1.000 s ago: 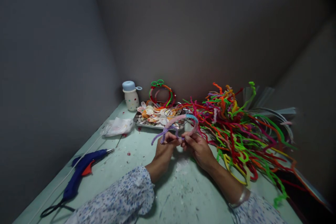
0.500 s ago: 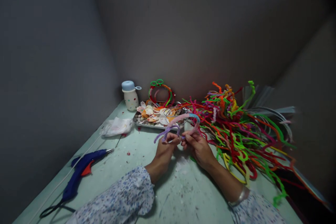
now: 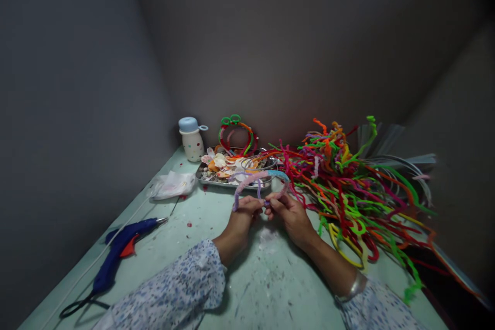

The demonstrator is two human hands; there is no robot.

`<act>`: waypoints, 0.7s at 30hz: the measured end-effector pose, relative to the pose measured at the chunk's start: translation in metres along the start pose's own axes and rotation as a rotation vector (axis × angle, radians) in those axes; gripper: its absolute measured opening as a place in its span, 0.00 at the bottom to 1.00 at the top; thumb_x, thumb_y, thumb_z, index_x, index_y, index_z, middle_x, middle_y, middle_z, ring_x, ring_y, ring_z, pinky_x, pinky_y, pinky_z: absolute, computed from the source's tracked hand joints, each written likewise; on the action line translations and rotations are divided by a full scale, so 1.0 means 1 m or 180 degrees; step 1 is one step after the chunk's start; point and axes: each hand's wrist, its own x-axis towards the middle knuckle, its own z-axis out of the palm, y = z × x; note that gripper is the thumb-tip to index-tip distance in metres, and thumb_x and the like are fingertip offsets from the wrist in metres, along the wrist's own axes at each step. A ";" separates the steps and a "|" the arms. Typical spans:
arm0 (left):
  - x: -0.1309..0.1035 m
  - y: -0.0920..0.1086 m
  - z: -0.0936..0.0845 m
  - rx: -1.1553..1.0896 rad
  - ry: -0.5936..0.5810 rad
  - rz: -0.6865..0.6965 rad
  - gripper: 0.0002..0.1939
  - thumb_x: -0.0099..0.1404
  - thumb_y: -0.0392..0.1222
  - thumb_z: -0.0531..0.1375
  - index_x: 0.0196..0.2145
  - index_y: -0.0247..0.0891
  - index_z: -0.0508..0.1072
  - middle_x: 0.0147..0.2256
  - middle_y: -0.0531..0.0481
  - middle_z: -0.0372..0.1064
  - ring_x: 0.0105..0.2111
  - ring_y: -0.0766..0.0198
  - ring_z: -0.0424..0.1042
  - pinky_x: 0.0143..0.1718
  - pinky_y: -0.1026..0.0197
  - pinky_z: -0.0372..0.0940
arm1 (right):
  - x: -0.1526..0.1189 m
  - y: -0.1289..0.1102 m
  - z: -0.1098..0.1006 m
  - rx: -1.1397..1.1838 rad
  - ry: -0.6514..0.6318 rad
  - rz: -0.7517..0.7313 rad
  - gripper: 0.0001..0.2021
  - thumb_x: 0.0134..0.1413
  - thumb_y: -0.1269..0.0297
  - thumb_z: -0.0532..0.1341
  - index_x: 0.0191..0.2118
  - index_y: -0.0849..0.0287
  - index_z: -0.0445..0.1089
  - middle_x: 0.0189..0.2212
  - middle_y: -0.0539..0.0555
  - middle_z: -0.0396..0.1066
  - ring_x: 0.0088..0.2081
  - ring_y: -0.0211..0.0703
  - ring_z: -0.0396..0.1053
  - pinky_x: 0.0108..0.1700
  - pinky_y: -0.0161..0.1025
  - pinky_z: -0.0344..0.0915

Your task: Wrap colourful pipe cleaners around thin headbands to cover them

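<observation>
A fuzzy arched band [image 3: 258, 176] in pink, light blue and purple rises above my two hands, over the front edge of the tray. The fingers of my left hand [image 3: 244, 216] pinch a purple pipe cleaner [image 3: 259, 191] near the band's lower part. My right hand [image 3: 291, 218] is closed on the band's right end, its fingertips meeting the left ones at a small purple piece. The exact grip between the fingertips is partly hidden.
A metal tray [image 3: 216, 183] of shells stands behind my hands, with decorated hoops [image 3: 252, 140] and a bottle [image 3: 192, 145] at the back. Left lie a plastic bag [image 3: 172, 185] and a blue glue gun [image 3: 112, 260] with its cord. Many pipe cleaners [image 3: 344, 185] are heaped right.
The band has turned and tipped, its purple left end now lower by my left hand. The loose purple pipe cleaner has swung up behind the band. Both hands stay closed, nearly in place.
</observation>
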 end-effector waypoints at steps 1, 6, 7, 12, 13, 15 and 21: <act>0.000 0.000 0.000 0.0017 -0.0014 -0.0030 0.08 0.51 0.39 0.62 0.21 0.35 0.66 0.19 0.54 0.59 0.20 0.71 0.54 0.23 0.64 0.48 | 0.000 0.000 0.000 -0.0009 0.0014 -0.0013 0.13 0.47 0.53 0.67 0.33 0.57 0.73 0.26 0.50 0.71 0.26 0.39 0.67 0.31 0.38 0.65; -0.002 0.002 0.003 0.0093 -0.0034 -0.0009 0.12 0.54 0.45 0.62 0.22 0.35 0.66 0.21 0.55 0.59 0.20 0.72 0.54 0.24 0.65 0.48 | 0.002 -0.001 0.000 -0.0079 0.0188 0.0000 0.14 0.47 0.53 0.66 0.34 0.58 0.72 0.24 0.50 0.71 0.25 0.39 0.67 0.30 0.37 0.65; -0.002 0.002 0.003 0.0110 -0.0021 0.0013 0.13 0.55 0.46 0.61 0.22 0.35 0.65 0.20 0.55 0.59 0.21 0.72 0.54 0.24 0.65 0.48 | 0.002 -0.001 0.000 -0.0102 0.0203 0.0001 0.14 0.47 0.53 0.66 0.34 0.59 0.72 0.24 0.50 0.71 0.25 0.39 0.67 0.30 0.37 0.65; 0.001 0.000 0.002 0.0425 0.0102 0.0098 0.14 0.56 0.47 0.60 0.21 0.36 0.63 0.20 0.55 0.58 0.20 0.72 0.53 0.23 0.65 0.47 | 0.001 -0.002 0.001 -0.0127 0.0188 -0.0066 0.14 0.47 0.53 0.66 0.33 0.59 0.72 0.24 0.50 0.71 0.26 0.39 0.67 0.30 0.36 0.65; 0.002 0.000 0.001 0.0510 0.0135 0.0125 0.13 0.56 0.46 0.59 0.21 0.36 0.63 0.20 0.55 0.58 0.20 0.72 0.53 0.23 0.65 0.47 | 0.001 -0.002 0.001 -0.0126 0.0179 -0.0065 0.13 0.47 0.54 0.66 0.34 0.59 0.72 0.24 0.50 0.71 0.26 0.39 0.67 0.30 0.36 0.65; 0.002 -0.001 0.000 0.0650 0.0172 0.0184 0.13 0.57 0.45 0.58 0.21 0.36 0.64 0.19 0.55 0.57 0.20 0.71 0.53 0.23 0.64 0.47 | 0.001 -0.002 0.001 -0.0128 0.0160 -0.0065 0.13 0.48 0.54 0.66 0.33 0.59 0.72 0.24 0.50 0.71 0.26 0.38 0.67 0.30 0.36 0.65; 0.001 0.000 0.000 0.0756 0.0142 0.0247 0.14 0.57 0.46 0.58 0.21 0.36 0.63 0.18 0.56 0.55 0.19 0.72 0.51 0.22 0.64 0.45 | 0.001 0.000 -0.001 -0.0147 0.0100 -0.0093 0.12 0.49 0.54 0.65 0.34 0.59 0.72 0.25 0.49 0.71 0.25 0.37 0.67 0.31 0.35 0.65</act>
